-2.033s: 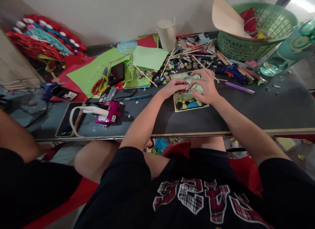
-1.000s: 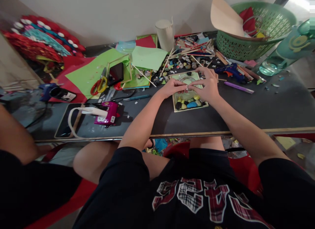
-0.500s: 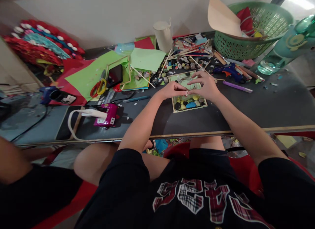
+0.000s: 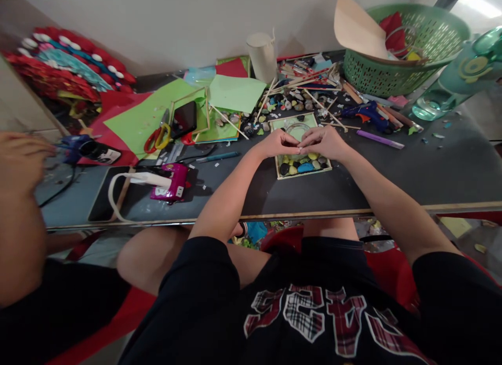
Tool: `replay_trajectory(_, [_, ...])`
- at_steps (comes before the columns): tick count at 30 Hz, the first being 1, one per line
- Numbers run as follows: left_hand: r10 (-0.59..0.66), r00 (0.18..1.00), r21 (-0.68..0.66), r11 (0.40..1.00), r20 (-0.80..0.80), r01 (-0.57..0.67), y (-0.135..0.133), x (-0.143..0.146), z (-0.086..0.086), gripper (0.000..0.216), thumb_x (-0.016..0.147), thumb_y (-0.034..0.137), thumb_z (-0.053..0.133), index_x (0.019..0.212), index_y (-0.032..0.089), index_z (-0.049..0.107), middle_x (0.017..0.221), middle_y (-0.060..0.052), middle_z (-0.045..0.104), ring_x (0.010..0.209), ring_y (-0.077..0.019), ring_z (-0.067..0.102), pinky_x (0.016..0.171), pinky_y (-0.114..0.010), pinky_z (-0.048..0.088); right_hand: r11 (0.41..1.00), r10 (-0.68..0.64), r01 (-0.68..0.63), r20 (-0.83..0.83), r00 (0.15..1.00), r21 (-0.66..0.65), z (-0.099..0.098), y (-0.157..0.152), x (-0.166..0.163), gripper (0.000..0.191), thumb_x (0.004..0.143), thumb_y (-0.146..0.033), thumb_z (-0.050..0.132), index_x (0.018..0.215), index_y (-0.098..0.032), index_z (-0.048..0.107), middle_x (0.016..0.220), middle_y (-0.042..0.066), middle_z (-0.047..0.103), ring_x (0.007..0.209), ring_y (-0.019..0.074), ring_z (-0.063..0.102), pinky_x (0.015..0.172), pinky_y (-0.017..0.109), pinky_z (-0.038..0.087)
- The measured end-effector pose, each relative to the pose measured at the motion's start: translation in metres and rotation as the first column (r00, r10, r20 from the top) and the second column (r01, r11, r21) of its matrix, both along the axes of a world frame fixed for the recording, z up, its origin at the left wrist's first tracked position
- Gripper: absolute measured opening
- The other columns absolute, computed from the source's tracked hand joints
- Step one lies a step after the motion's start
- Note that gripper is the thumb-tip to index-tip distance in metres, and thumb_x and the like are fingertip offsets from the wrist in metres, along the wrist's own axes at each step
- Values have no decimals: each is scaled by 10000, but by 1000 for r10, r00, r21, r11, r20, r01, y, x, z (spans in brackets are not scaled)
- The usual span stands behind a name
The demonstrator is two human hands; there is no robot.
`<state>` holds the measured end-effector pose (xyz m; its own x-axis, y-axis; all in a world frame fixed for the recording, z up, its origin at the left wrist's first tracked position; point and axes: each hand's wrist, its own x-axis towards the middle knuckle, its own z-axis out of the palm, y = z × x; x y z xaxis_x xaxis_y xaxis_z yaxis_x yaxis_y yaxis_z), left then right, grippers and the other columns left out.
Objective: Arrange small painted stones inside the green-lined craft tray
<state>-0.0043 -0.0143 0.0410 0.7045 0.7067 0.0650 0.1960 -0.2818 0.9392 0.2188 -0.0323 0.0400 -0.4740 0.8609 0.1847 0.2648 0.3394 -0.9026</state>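
A small wooden frame [image 4: 304, 172] with a green backing lies on the dark table, with painted stones in blue, yellow and black along its near edge. Both hands hover just above its middle. My left hand [image 4: 277, 144] and my right hand [image 4: 323, 141] meet fingertip to fingertip, fingers curled in a pinch on something tiny that I cannot make out. A clear ring or cup [image 4: 297, 128] sits inside the frame beyond the fingers.
Loose stones and wooden sticks [image 4: 298, 93] lie behind the frame, with a blue glue gun [image 4: 366, 113], purple pen [image 4: 379, 139], green basket [image 4: 408, 46] and green bottle [image 4: 458, 72]. Left are green paper [image 4: 152, 111], scissors [image 4: 157, 136], a phone [image 4: 185, 118] and a pink box [image 4: 170, 181]. Another person's hand [image 4: 19, 156] is far left.
My right hand has curled its spread fingers in and dropped toward the left hand, closing the pinch. The other person's arm at far left has risen into view.
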Motion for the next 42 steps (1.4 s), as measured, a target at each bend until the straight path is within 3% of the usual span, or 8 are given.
replay_trajectory(4, [51,999,-22,998,0,-51,2,-2,-3,322,671,457,858,754,148,829,559,13,634,517,-64,442,522,-228,312,999,-19,19,8,1000,46,-3,1,-2,310,712,-531,859,797,-233,844,889,62,762,689,150,612,648,348,531])
replay_trajectory(10, [224,956,-124,971,188,-203,4,-3,-8,454,678,561,886,844,143,824,740,-32,742,631,-88,582,654,-234,464,940,-255,264,-68,965,219,0,-11,-14,399,864,-554,722,1052,-204,766,941,54,757,673,128,580,644,312,492])
replay_trajectory(14, [252,934,-147,964,253,-221,4,0,-11,565,665,634,899,927,140,813,738,-29,720,634,-94,585,669,-245,485,869,-238,221,-17,971,443,6,-20,-17,349,902,-515,695,1093,-224,694,973,44,733,763,153,603,723,322,515])
replay_trajectory(17, [237,932,-157,967,275,-200,4,2,-13,603,642,668,905,931,146,816,732,-20,711,622,-85,579,655,-237,481,830,-251,188,51,967,525,5,-20,-17,274,946,-483,646,1073,-241,661,974,42,714,807,178,608,799,352,532])
replay_trajectory(29, [312,912,-141,949,265,-283,1,6,-11,635,532,724,919,801,157,822,688,-17,732,592,-79,565,622,-228,504,833,-235,119,151,960,540,0,-17,-15,152,977,-388,582,1061,-263,561,1002,53,660,850,202,597,812,388,540])
replay_trajectory(33, [312,916,-125,949,253,-288,3,5,-15,617,563,691,924,864,159,840,690,-19,734,613,-96,596,635,-238,518,842,-213,107,144,966,528,-2,-15,-15,142,946,-319,587,1065,-261,537,1002,52,653,845,204,597,817,400,543])
replay_trajectory(42, [311,917,-115,950,250,-291,2,3,-15,560,623,636,923,855,135,830,704,-40,734,631,-109,590,655,-257,513,856,-212,116,138,968,505,-4,-16,-14,201,983,-391,566,1130,-257,536,1007,58,661,847,203,596,815,408,552])
